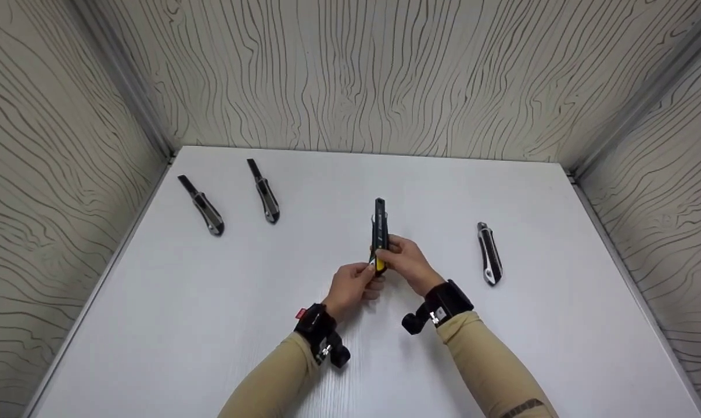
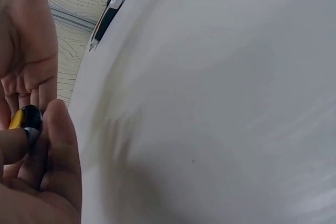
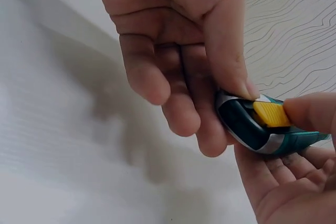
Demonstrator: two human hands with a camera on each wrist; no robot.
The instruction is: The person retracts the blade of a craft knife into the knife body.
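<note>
3 spare knives (image 1: 489,253) on table (image 1: 559,348)

Counter (image 1: 350,360): four knives. Two knives are lying at the far left, the outer knife (image 1: 202,206) just left of the inner knife (image 1: 264,193), near each other. The middle knife (image 1: 379,232) is sitting between both hands above the counter's centre. The right knife (image 1: 489,254) is lying right of the hands, apart.

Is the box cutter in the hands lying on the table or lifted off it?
Lifted. Both hands, left hand and right hand, hold the box cutter above the table, its tip pointing away from the person.
</note>
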